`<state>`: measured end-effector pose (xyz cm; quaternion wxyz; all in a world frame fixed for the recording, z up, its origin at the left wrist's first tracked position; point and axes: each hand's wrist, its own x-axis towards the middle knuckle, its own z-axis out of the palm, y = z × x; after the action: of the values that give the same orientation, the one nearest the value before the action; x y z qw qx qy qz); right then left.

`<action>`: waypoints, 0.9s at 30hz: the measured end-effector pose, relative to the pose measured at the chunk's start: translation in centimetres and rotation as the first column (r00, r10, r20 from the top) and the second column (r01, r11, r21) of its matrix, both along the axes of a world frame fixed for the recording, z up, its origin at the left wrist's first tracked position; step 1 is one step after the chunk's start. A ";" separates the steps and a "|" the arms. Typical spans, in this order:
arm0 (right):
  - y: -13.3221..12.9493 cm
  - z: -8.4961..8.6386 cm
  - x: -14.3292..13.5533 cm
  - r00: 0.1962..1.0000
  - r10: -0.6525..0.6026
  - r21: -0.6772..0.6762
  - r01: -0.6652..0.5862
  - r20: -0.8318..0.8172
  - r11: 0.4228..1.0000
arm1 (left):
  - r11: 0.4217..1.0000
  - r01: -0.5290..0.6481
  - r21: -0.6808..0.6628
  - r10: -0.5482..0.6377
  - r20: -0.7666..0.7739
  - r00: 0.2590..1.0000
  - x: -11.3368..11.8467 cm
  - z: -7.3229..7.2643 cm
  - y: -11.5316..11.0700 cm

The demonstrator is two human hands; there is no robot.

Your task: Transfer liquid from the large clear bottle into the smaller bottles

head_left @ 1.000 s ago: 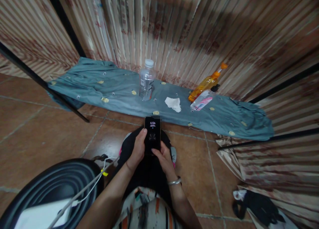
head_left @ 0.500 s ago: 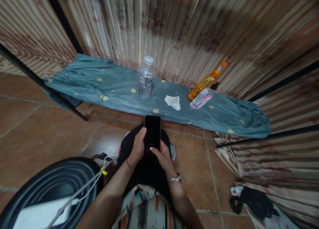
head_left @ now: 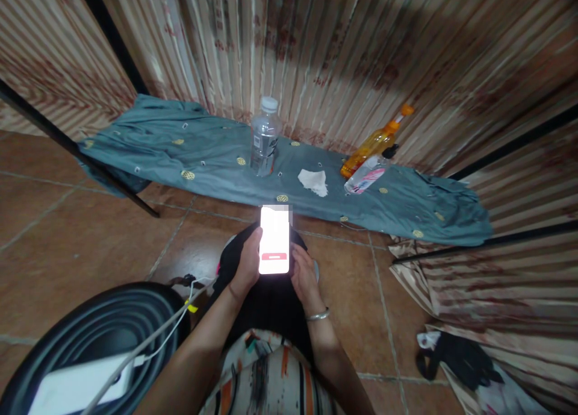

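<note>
A smartphone point(head_left: 274, 237) is held upright above my lap, its screen lit bright white with a red bar near the bottom. My left hand point(head_left: 248, 261) is closed round its left edge, the thumb along the side. At the right edge, my right hand point(head_left: 304, 275) has its fingers bent against the phone; the fingertips are partly hidden. A metal bangle point(head_left: 318, 314) circles my right wrist. Beyond the phone, a clear bottle with a white cap point(head_left: 265, 141) stands on a low surface covered by a green-blue cloth point(head_left: 217, 168).
A crumpled white paper piece point(head_left: 313, 181) lies on the cloth, left of an orange bottle point(head_left: 370, 150) and a clear pink-labelled bottle point(head_left: 366, 175). At lower left, a white power bank point(head_left: 81, 385) with a cable rests on a round black stool point(head_left: 149, 306). Dark metal poles point(head_left: 108, 35) flank the cloth.
The phone screen has gone from black to lit. My right thumb has left the button at the phone's bottom, and my right hand has shifted slightly right to the edge.
</note>
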<state>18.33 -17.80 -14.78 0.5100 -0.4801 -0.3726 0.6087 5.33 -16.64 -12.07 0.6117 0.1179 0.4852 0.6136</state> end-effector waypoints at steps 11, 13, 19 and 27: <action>3.4 1.9 0.5 0.956 -0.059 -0.174 0.009 -0.286 0.985 | 0.999 -0.008 0.037 0.010 -0.038 0.999 0.2 1.3 -0.8; 3.7 1.9 0.3 0.951 -0.061 -0.181 0.005 -0.305 0.983 | 0.999 -0.015 0.042 0.017 -0.056 0.998 0.1 1.2 -0.9; 2.5 1.2 -0.1 0.945 -0.122 -0.131 0.085 -0.305 0.988 | 0.998 -0.040 0.057 0.045 -0.099 0.994 0.0 0.2 -0.7; 0.6 0.6 0.0 0.998 -0.066 0.002 0.066 -0.011 0.998 | 0.995 -0.016 0.097 0.032 -0.162 0.986 0.0 -0.8 -0.6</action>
<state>18.35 -17.16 -14.20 0.5325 -0.4882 -0.3545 0.5936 5.32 -17.22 -12.86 0.5560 0.1911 0.5052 0.6317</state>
